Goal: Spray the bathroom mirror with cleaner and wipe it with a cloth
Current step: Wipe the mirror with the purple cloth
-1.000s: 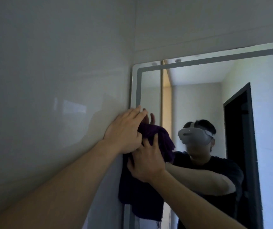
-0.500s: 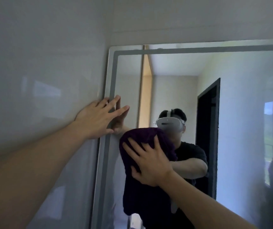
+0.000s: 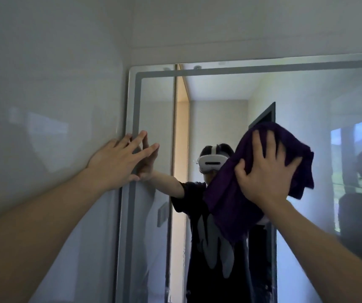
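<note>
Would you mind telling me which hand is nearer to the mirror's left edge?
Left. The left hand rests across the mirror's left edge, fingers spread onto the glass. The right hand presses the cloth to the glass well to the right.

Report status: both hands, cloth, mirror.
Left hand open, flat on mirror edge. Right hand presses purple cloth to glass. No sprayer in view; nothing blocking.
</note>
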### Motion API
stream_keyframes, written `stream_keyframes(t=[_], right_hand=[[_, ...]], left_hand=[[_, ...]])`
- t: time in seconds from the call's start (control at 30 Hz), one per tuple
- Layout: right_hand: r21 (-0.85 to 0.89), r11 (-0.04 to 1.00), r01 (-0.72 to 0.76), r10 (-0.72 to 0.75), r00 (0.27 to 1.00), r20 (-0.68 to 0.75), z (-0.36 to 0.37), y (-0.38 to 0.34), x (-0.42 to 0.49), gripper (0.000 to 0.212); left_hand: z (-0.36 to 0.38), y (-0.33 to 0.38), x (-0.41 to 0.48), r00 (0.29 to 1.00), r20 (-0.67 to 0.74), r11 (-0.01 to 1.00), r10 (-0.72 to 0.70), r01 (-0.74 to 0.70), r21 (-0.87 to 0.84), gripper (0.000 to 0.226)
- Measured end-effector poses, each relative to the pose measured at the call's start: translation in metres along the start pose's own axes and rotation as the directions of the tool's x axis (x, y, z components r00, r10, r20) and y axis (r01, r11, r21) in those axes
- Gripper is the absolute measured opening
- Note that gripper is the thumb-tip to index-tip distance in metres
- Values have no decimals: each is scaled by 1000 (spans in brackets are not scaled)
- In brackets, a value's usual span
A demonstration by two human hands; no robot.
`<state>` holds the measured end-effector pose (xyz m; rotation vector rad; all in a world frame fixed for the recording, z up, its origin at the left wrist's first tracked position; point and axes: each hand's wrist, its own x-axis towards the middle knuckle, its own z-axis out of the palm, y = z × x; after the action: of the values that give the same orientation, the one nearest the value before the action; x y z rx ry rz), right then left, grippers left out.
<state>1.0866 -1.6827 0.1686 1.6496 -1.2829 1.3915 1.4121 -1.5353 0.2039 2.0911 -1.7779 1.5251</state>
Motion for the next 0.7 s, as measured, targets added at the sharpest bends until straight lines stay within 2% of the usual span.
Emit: stream_keyframes(t=[0.07,0.1,0.2,0.27,0.37,0.43,0.53,0.6,0.7], right_hand=[[21,998,-57,56,998,12,5,-7,-22,81],[18,999,-31,30,999,29,7,-8,-33,82],[-30,976,216,-211,971,111,13,7,-65,83],[-48,916,398,-384,906,180,11,25,-80,83],[-34,837,546,-518,812,270,1,50,-90,83],[-12,809,588,-563,779,276,-5,68,-91,82],[13,787,617,-599,759,254,-10,103,-88,84],[-4,796,606,-583,768,265,-11,133,-85,85],[-78,844,530,-492,825,277,-20,185,-76,88]], left_hand=[[-1,3,2,1000,-6,998,-30,30,-48,110],[-1,7,3,998,-16,993,-64,62,-97,109],[-7,44,10,981,-94,951,-171,140,-276,103],[-16,84,20,974,-175,922,-140,64,-381,103],[-37,149,38,924,-382,890,7,-180,-419,92],[-49,186,49,873,-481,877,78,-289,-383,82],[-51,228,61,841,-531,871,104,-334,-359,74],[-43,246,68,842,-534,876,82,-316,-364,71],[-29,260,77,825,-560,909,71,-285,-304,72]])
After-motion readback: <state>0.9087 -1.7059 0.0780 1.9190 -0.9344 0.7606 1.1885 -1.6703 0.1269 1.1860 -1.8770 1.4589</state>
